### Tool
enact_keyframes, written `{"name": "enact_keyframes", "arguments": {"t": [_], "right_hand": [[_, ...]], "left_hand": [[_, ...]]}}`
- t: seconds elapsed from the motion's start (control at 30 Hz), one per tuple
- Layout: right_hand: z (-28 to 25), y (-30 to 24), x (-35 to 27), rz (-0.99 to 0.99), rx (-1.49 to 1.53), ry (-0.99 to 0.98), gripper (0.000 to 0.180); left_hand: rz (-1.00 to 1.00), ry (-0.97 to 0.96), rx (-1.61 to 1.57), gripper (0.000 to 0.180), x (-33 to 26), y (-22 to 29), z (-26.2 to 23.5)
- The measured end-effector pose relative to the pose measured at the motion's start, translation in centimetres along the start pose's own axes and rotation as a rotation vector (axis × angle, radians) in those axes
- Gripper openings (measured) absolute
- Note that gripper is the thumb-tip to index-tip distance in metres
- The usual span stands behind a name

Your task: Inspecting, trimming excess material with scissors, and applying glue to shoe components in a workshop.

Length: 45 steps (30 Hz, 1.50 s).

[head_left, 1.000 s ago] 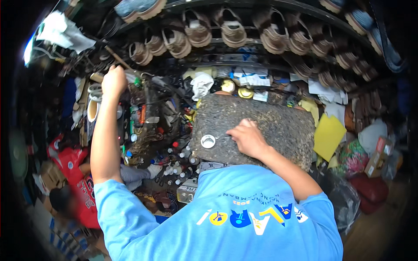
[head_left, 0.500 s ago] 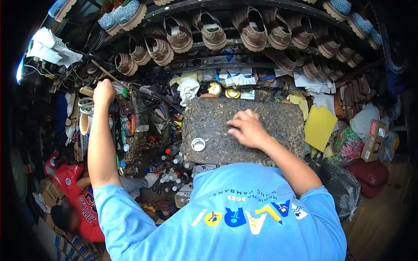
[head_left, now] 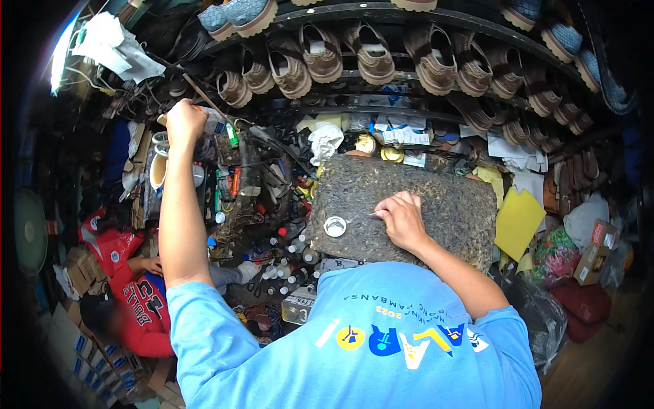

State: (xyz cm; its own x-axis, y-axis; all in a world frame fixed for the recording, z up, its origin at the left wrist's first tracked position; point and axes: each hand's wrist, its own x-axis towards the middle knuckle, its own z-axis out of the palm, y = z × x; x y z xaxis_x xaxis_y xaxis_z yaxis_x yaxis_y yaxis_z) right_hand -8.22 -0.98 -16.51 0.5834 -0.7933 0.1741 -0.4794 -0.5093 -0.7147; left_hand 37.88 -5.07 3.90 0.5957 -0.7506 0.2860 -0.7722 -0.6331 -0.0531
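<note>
My left hand [head_left: 186,124] is stretched out to the far left, closed in a fist beside a long thin stick [head_left: 210,99] and above a pale mug [head_left: 158,170]. Whatever sits inside that fist is hidden. Over a dark, rough-topped slab [head_left: 354,184], my right hand [head_left: 403,219] is closed in a pinch. From its fingertips a thin pale sliver [head_left: 375,214] pokes out to the left; its kind is too small to tell. A small round white container [head_left: 334,226] rests near the slab's left front corner, apart from the right hand.
Rows of brown shoes [head_left: 375,58] line racks at the back. Small bottles [head_left: 283,269] crowd the floor left of the slab. Yellow sheets [head_left: 519,221] lean on its right. A person in red [head_left: 139,310] is at the lower left. Two round tins [head_left: 392,154] stand behind the slab.
The right-hand fingers, earlier spread and blurred over the slab, have closed on the thin pale sliver. My left fist stays at the far left. The whole view has shifted and turned slightly.
</note>
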Motion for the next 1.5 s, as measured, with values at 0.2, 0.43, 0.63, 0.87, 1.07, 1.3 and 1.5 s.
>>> {"name": "enact_keyframes", "arguments": {"t": [0.2, 0.43, 0.63, 0.87, 1.07, 1.3, 1.5], "right_hand": [[-0.4, 0.0, -0.3, -0.009, 0.161, 0.021, 0.004], [-2.9, 4.1, 1.2, 0.327, 1.021, 0.381, 0.009], [-9.9, 6.0, 2.0, 0.197, -0.294, 0.01, 0.099], [-7.6, 1.9, -0.6, -0.115, 0.374, -0.128, 0.071], [-5.5, 1.6, -3.0, 0.11, 0.516, 0.108, 0.052], [-4.7, 2.1, -3.6, 0.238, 0.545, 0.124, 0.053], [-4.5, 2.3, -3.6, 0.193, 0.52, 0.141, 0.053]], "left_hand": [[0.11, 0.324, -0.008, 0.042, -6.1, -0.1, -4.6], [0.466, 0.261, -0.685, 0.041, -20.4, 10.5, -4.7], [0.502, -0.015, -1.024, 0.049, -27.5, 18.2, -0.8], [0.725, -0.183, -1.172, 0.064, -29.8, 20.6, 0.3], [0.614, -0.493, -0.569, 0.08, -29.3, 11.7, 2.3], [0.531, -0.345, -0.722, 0.077, -30.5, 12.7, 5.5], [0.429, -0.291, -0.536, 0.071, -29.6, 14.7, 7.9]]}}
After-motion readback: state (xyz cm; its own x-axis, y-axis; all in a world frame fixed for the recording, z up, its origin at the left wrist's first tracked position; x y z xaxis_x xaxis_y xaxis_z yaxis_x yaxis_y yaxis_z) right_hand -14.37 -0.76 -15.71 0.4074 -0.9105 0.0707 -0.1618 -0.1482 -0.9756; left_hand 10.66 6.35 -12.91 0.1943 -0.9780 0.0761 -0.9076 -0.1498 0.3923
